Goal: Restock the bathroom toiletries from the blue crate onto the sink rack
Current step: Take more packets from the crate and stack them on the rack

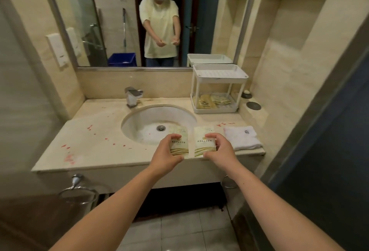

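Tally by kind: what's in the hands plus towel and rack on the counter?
packets in hand: 2 (left packet in left hand, right packet in right hand)
towel: 1
rack: 1 (packets on its lower shelf too blurred to count)
Total: 4

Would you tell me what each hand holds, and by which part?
Left hand pinches the left packet by its left edge; right hand, the right packet by its right edge.
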Demonstrator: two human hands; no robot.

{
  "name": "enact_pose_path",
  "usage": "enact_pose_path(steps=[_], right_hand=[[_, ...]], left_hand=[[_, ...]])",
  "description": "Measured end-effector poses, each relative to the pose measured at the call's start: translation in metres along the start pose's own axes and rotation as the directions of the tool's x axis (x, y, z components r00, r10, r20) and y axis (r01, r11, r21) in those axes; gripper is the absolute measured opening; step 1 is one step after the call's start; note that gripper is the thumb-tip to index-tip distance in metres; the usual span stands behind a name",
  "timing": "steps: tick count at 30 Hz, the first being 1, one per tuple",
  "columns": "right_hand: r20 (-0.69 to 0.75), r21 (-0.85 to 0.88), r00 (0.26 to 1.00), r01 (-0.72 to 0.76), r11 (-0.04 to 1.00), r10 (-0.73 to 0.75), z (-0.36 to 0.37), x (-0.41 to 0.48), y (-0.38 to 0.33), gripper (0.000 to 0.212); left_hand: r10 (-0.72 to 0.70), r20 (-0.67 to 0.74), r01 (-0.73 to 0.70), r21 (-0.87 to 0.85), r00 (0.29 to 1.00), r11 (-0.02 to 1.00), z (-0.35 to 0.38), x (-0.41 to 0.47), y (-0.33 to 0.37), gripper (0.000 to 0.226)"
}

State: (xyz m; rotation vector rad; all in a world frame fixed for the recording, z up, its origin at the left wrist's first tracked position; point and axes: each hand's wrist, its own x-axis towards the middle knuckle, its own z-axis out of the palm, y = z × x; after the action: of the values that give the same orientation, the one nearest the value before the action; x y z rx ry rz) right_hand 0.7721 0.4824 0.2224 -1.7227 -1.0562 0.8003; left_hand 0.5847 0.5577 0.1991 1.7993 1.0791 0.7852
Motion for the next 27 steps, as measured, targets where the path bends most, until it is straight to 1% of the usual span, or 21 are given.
enact_pose_path(steps=[7,13,22,27], right_hand=[[-0.139,0.020,0.988,-0.058,0.998,0.060,-0.011,0.061,0.003,0.060],[-0.230,0.048,0.968,-0.093,0.995,0.101,-0.015,0.099,0.004,0.059],[-0.287,0.077,0.946,-0.132,0.988,0.149,-0.025,0.137,0.016,0.060],[-0.281,0.109,0.942,-0.158,0.981,0.183,-0.037,0.177,0.030,0.059]], left_hand=[[0.052,0.135,-0.042,-0.079,0.989,0.996,0.011,0.087,0.005,0.063],[0.091,0.235,-0.075,-0.078,0.968,0.994,0.015,0.142,0.005,0.064],[0.083,0.297,-0.057,-0.094,0.951,0.994,0.038,0.196,0.003,0.066],[0.052,0.321,-0.028,-0.080,0.946,0.996,0.062,0.231,0.001,0.065]])
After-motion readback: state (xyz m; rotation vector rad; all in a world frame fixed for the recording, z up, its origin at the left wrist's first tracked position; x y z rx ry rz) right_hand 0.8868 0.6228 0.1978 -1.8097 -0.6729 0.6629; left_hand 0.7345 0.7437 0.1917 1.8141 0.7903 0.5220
